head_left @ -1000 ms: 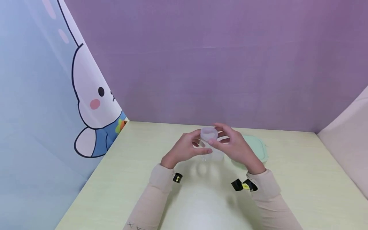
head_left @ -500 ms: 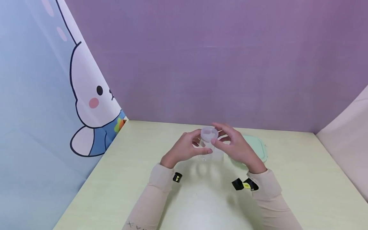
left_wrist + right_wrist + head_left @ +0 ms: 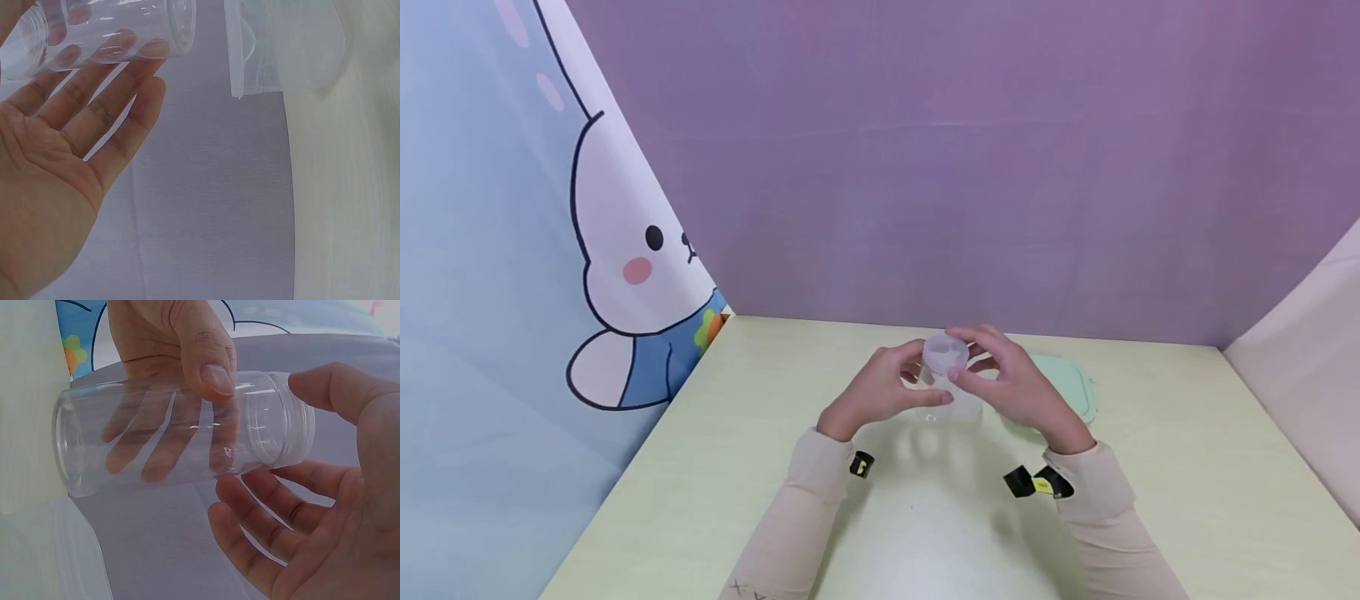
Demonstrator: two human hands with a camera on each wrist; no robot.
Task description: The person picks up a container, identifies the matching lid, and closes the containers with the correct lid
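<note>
**Left hand held the jar, right hand cupped at its mouth**

Left hand (image 3: pixel 165 344) gripped the clear jar (image 3: pixel 181 434) around its body, thumb on top, just above the table (image 3: pixel 1150 467). Right hand (image 3: pixel 325 506) curled round the jar's threaded mouth, fingertips touching. Versus a second ago: barely any shift, so no visible progress. Jar looked empty. Green-lidded box (image 3: pixel 1067 387) sat just right of the jar; contents hidden. A clear tub (image 3: pixel 281 44) sat beside it.

jar: clear jar (image 3: pixel 945 360) sits a touch lower over the tabletop (image 3: pixel 1150 467) than a second ago
hands: basically same grip, right hand (image 3: pixel 1011 385) thumb shifted slightly on the rim
</note>
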